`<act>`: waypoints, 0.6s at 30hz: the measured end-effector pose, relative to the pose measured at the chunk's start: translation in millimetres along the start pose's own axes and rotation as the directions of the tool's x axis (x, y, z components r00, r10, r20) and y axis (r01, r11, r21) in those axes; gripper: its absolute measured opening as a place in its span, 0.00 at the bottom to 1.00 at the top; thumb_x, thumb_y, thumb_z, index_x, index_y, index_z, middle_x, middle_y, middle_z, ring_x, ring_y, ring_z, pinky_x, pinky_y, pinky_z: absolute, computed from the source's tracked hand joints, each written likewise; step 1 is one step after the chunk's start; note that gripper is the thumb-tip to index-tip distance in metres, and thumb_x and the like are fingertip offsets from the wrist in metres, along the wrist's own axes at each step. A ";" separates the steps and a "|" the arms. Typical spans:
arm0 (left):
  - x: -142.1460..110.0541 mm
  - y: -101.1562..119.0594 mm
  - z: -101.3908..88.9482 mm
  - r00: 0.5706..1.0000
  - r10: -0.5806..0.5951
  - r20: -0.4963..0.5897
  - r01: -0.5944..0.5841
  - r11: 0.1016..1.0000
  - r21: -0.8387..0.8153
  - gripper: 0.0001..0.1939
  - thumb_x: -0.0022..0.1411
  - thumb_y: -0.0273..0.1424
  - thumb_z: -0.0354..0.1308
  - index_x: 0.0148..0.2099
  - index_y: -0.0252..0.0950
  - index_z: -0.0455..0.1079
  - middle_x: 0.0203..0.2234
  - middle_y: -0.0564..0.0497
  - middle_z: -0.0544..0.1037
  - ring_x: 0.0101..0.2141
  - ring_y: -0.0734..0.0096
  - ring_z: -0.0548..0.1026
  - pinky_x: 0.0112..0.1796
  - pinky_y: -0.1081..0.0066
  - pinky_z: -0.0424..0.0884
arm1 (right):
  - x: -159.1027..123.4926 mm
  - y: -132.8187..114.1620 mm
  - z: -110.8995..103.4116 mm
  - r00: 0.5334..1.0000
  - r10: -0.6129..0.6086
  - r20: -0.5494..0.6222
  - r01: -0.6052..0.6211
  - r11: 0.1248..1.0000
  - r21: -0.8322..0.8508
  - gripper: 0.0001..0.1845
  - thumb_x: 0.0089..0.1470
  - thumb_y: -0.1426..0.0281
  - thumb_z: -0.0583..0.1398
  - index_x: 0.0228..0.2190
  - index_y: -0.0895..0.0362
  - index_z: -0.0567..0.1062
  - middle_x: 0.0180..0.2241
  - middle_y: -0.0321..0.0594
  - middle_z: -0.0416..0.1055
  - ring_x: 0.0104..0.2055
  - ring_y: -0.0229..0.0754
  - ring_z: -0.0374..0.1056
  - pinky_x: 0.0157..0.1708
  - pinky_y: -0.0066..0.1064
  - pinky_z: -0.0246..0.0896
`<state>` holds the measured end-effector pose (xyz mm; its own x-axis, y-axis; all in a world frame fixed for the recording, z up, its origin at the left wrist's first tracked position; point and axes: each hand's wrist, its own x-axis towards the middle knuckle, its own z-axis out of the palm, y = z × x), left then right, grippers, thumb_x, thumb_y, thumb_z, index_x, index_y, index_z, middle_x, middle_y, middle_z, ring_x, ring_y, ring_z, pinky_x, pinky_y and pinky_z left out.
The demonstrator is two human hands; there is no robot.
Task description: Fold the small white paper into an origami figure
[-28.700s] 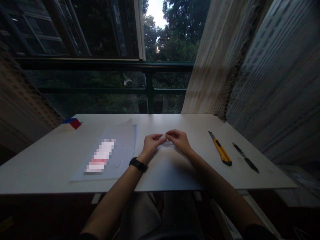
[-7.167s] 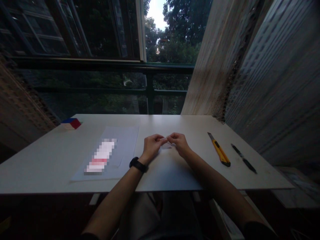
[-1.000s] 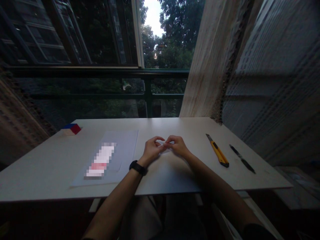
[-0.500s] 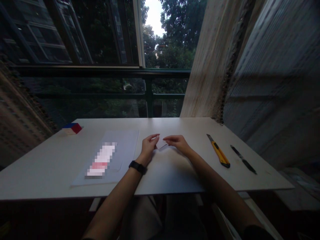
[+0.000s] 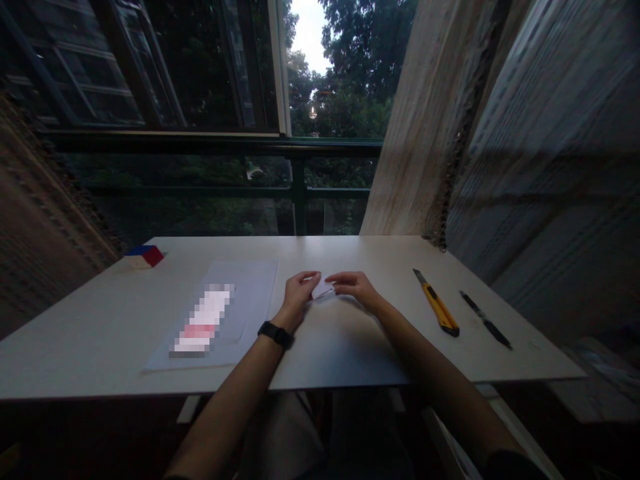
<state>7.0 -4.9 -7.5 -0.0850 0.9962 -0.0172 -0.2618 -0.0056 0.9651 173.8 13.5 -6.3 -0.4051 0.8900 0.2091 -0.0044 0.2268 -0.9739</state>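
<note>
Nearest, two bare forearms are reaching over the front edge of a smooth white tabletop point(image 5: 340, 353), and a black wristwatch point(image 5: 275, 335) is circling the left wrist, just behind that hand's fingers. Overlapping sheets of plain white paper point(image 5: 257, 283) are lying flat to the left of the fingers, carrying a pale, pixelated rectangle with a red band point(image 5: 203, 320). Well to the right of the fingers, a slim black pen with a paler middle point(image 5: 486, 320) is lying aslant; between it and the fingers, a yellow-and-black plastic cutter knife point(image 5: 437, 303) is pointing its bared grey blade away from the person.

The left hand point(image 5: 298, 293) is pinching a small folded piece of white paper point(image 5: 322, 287) between thumb and fingers, just above the tabletop. The right hand point(image 5: 359, 289) is holding its fingers close together, their tips meeting the piece's right side; whether they are gripping it, I cannot tell.

Beyond the fingers, far left, a small block with blue, red and white faces point(image 5: 145, 257) is resting near the table's edge. Farther off, straight ahead of the fingers, a dark green railing point(image 5: 298, 173) is standing before leafy trees point(image 5: 360, 60).
</note>
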 end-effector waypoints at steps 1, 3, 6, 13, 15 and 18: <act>0.3 -0.3 -0.3 1.000 -0.001 -0.002 0.001 1.000 0.005 0.25 0.37 0.40 0.68 0.37 0.29 0.72 0.21 0.49 0.75 0.21 0.73 0.71 0.23 0.74 0.66 | -0.5 -1.0 0.0 1.000 0.003 0.008 -0.003 1.000 0.001 0.16 0.37 0.68 0.64 0.33 0.57 0.79 0.28 0.38 0.74 0.29 0.38 0.65 0.32 0.30 0.58; 0.8 -0.9 -0.9 1.000 -0.002 -0.007 0.002 1.000 0.009 0.25 0.37 0.39 0.68 0.37 0.29 0.72 0.21 0.49 0.75 0.21 0.73 0.71 0.23 0.74 0.65 | -1.8 -3.2 0.2 1.000 0.013 0.017 -0.014 1.000 0.003 0.16 0.37 0.68 0.64 0.33 0.57 0.79 0.27 0.38 0.74 0.28 0.37 0.65 0.32 0.30 0.58; 1.7 -2.0 -1.7 1.000 -0.007 -0.001 0.007 1.000 -0.001 0.25 0.37 0.39 0.68 0.37 0.29 0.72 0.21 0.50 0.75 0.21 0.74 0.71 0.23 0.74 0.65 | -3.0 -4.9 0.1 0.999 0.035 0.028 -0.036 0.999 0.027 0.17 0.37 0.68 0.65 0.34 0.57 0.78 0.26 0.37 0.73 0.28 0.37 0.65 0.32 0.29 0.57; 2.6 -3.2 -0.9 1.000 -0.020 0.023 0.020 1.000 -0.001 0.24 0.38 0.39 0.67 0.37 0.29 0.72 0.20 0.51 0.74 0.20 0.75 0.69 0.22 0.75 0.63 | -0.7 0.7 0.2 1.000 0.008 0.017 -0.009 0.999 0.037 0.17 0.35 0.69 0.66 0.32 0.58 0.78 0.26 0.37 0.73 0.28 0.36 0.66 0.31 0.28 0.58; 1.3 -2.0 -0.3 0.999 -0.021 0.037 0.020 1.000 0.013 0.24 0.38 0.39 0.67 0.37 0.29 0.72 0.20 0.50 0.74 0.20 0.75 0.69 0.21 0.75 0.63 | 0.5 2.1 1.5 1.000 -0.031 -0.005 0.030 0.999 -0.012 0.15 0.35 0.69 0.66 0.31 0.58 0.79 0.27 0.38 0.74 0.28 0.37 0.66 0.32 0.29 0.59; -1.1 0.2 0.0 0.998 -0.023 0.062 0.019 0.998 0.054 0.24 0.37 0.37 0.68 0.37 0.29 0.73 0.19 0.50 0.74 0.19 0.76 0.69 0.20 0.76 0.61 | 1.9 3.8 3.9 0.993 -0.099 -0.056 0.091 0.987 -0.133 0.13 0.36 0.68 0.65 0.29 0.59 0.79 0.29 0.41 0.75 0.29 0.38 0.67 0.32 0.30 0.61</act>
<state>7.1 -6.0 -7.3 -0.0195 0.9995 -0.0229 -0.2111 0.0182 0.9773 169.5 14.6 -10.0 -0.3507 0.8839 0.3095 0.0806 0.3577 -0.9303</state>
